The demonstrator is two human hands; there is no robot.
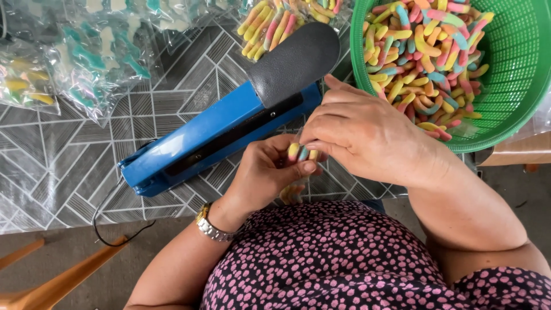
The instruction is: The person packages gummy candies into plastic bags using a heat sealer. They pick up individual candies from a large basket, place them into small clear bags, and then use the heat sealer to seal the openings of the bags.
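At the far left of your table [69, 172], with its grey geometric-patterned cover, lie clear bags of blue and white candy [97, 57], and beside them at the edge a bag with yellow pieces [26, 86]. A thin black cord [106, 221] loops off the table's near edge toward a wooden chair frame [57, 281]. Moving right, the blue heat sealer [212, 135] lies slantwise across the table, its black padded handle [293, 60] raised toward the top; behind that handle sits another clear bag of striped gummy worms [281, 20]. Just in front of the sealer, over the table's near edge, your left hand [267, 172], with a metal watch [209, 227] on the wrist, curls its fingers and thumb around a small bunch of gummy worms [301, 152] that seem to sit inside a small clear bag, though the plastic is hard to make out. Your right hand [367, 135] comes over from the right, its fingertips pinched together on the top of that same bunch, touching the left hand. More worms show blurred below your hands [293, 194]. At the far right stands a green plastic basket [516, 63], filled with loose gummy worms [425, 51], just beside your right hand.
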